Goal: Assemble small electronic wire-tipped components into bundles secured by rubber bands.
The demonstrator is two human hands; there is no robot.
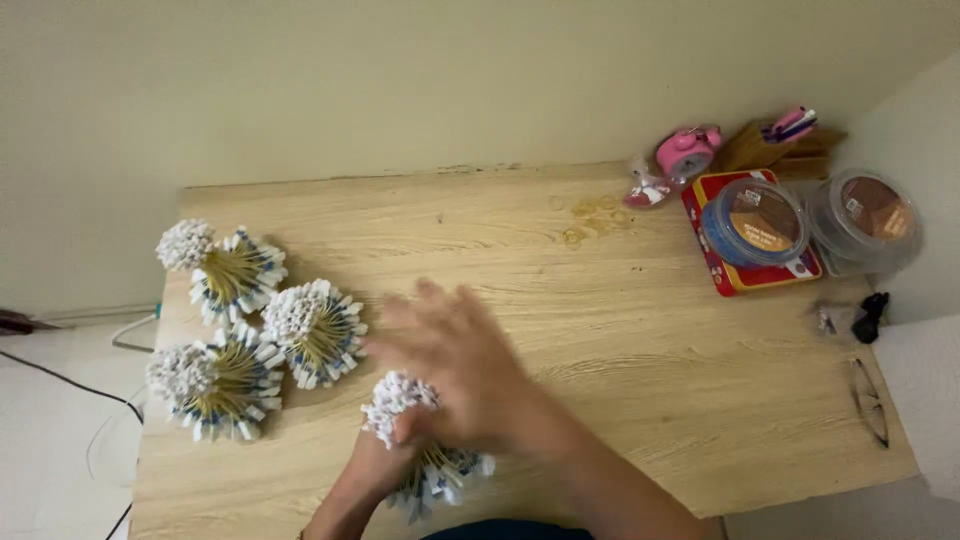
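At the bottom centre of the frame, the left hand [385, 462] has its grip wrapped around a bundle of thin sticks [430, 470] with white paper-wrapped tips. The bundle lies at a slant: its long axis runs from the fanned lower end near the bottom edge, where blue and white tips spread out, up and to the left to a tight white head [395, 403] that pokes out above the fingers.

The right hand [455, 365] is laid over the bundle from the right, fingers spread wide and pointing to the upper left. It is blurred, so whether it presses on the sticks or only hovers just above them cannot be told; its grip is open and flat, holding nothing.

Farther left on the wooden surface [600, 330] lie three more finished bundles [240, 330] of the same kind, close together, each with a round white head at its left and a fan of yellowish sticks edged in blue and white.

At the lower right edge a pair of glasses [870, 400] lies folded, with a small black object [868, 315] just above it.

In the upper right corner stand a red tin [715, 255] carrying a blue-lidded round tub [752, 222], a clear round tub [865, 220] beside it, a pink alarm clock [686, 152] and a wooden holder [785, 148] against the wall.
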